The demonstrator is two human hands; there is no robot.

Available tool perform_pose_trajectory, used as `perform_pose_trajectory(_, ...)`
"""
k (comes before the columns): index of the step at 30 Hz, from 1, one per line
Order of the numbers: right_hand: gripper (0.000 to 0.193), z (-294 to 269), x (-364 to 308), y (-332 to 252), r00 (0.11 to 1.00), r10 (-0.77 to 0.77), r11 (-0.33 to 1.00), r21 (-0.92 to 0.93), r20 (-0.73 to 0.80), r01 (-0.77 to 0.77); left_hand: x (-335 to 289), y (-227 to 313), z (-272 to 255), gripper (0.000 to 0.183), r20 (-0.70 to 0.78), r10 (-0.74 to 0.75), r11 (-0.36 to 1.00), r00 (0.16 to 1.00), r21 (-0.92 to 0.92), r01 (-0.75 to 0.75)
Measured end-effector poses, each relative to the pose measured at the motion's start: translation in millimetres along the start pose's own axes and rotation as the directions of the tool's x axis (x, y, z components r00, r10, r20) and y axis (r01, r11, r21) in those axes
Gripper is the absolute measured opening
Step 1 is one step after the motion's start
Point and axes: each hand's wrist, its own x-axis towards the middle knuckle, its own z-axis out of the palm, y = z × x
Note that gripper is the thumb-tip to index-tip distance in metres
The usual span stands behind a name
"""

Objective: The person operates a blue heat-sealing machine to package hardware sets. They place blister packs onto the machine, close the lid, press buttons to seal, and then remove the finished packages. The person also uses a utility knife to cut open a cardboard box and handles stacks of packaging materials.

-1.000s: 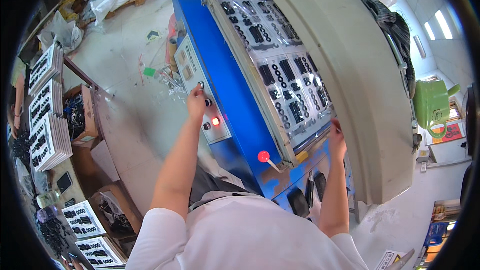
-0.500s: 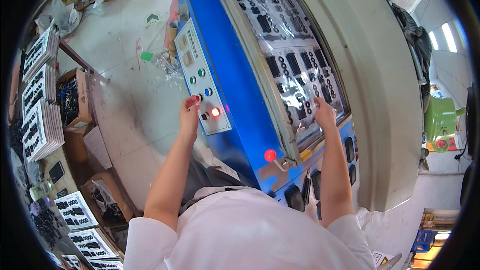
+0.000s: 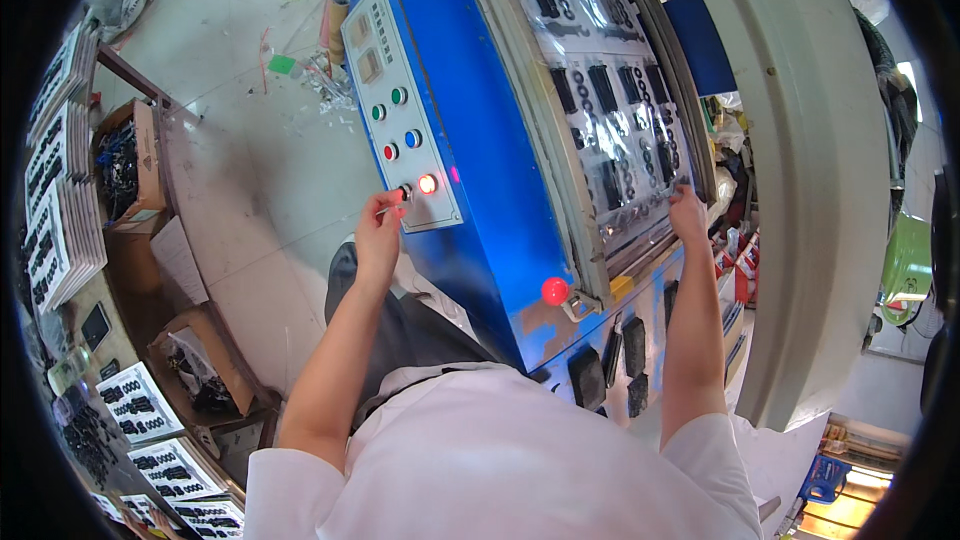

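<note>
My left hand has its thumb and fingers closed around a black knob at the bottom of the control panel, beside a glowing red lamp. At the near right corner of the bed, my right hand has its fingers closed at the frame edge; what they hold there is hidden. Clear film covers printed sheets set with small black parts. A metal frame surrounds them on the blue machine.
A beige hood stands right of the bed. A red ball handle and black pads are on the machine's near side. Stacked printed cards and open cartons line the left. Scraps lie on the floor.
My left hand has gone from beside a red button down to the black knob. My right hand has shifted right to the frame's corner. A gap now shows between frame and hood.
</note>
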Motion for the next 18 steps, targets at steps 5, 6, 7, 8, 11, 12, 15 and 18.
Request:
perform_pose_trajectory(5,0.039,-6,35,29,0.997,0.031,0.977,0.211,-0.065,-0.017,-4,-40,-31,0.023,-0.015,-0.025,0.999,1.000,0.035,0.025)
perform_pose_trajectory(6,0.038,-2,44,34,0.993,0.051,0.962,0.272,-0.111,-0.019,-7,-43,-39,0.024,-0.028,-0.024,0.999,0.999,0.044,0.025)
perform_pose_trajectory(7,0.041,-1,51,36,0.994,0.064,0.947,0.321,-0.087,-0.033,-10,-44,-45,0.024,-0.039,-0.022,0.998,0.999,0.055,0.024)
perform_pose_trajectory(8,0.043,7,64,37,0.992,0.037,0.923,0.385,-0.122,0.013,-14,-46,-51,0.024,-0.052,-0.020,0.998,0.998,0.066,0.024)
perform_pose_trajectory(11,0.052,23,107,27,0.991,0.018,0.875,0.482,-0.132,0.048,-28,-61,-80,0.022,-0.108,-0.015,0.996,0.994,0.084,0.024)
perform_pose_trajectory(12,0.052,31,118,26,0.987,-0.015,0.845,0.526,-0.159,0.098,-36,-68,-91,0.022,-0.121,-0.020,0.995,0.992,0.091,0.032)
perform_pose_trajectory(15,0.050,41,163,36,0.978,-0.114,0.769,0.607,-0.177,0.199,-56,-93,-123,0.020,-0.181,-0.073,0.988,0.981,0.124,0.096)
perform_pose_trajectory(18,0.049,55,196,70,0.975,-0.035,0.777,0.608,-0.220,0.165,-73,-121,-140,0.019,-0.197,-0.153,0.981,0.968,0.087,0.173)
